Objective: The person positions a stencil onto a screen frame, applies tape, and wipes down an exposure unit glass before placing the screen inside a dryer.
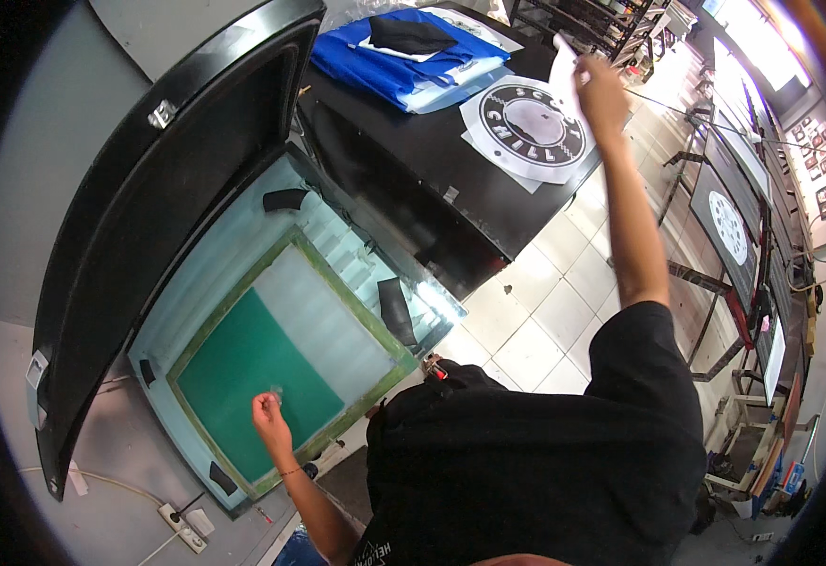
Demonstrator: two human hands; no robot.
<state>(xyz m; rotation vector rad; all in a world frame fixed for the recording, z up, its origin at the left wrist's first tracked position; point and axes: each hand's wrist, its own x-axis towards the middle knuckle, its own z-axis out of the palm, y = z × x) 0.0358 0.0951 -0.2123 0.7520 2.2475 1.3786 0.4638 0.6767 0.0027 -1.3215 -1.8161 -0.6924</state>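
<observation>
My left hand [271,423] is above the green half of a screen printing frame [250,373], its fingertips pinched on a small clear piece, perhaps tape. The frame lies tilted on the glass of a lit exposure unit [172,325], its other half pale grey. Stretched out to the far right, my right hand [601,99] grips a white sheet [564,74] by its edge. Beneath that sheet, at the corner of a black table [413,156], lies a printed sheet [524,127] with a round black design.
The unit's black lid [172,170] stands open on the left. Black pads [396,311] lie around the frame. Blue plastic bags [361,57] are heaped on the table. At the right, dark printing boards [726,226] rest on a metal stand. A power strip [183,528] sits lower left.
</observation>
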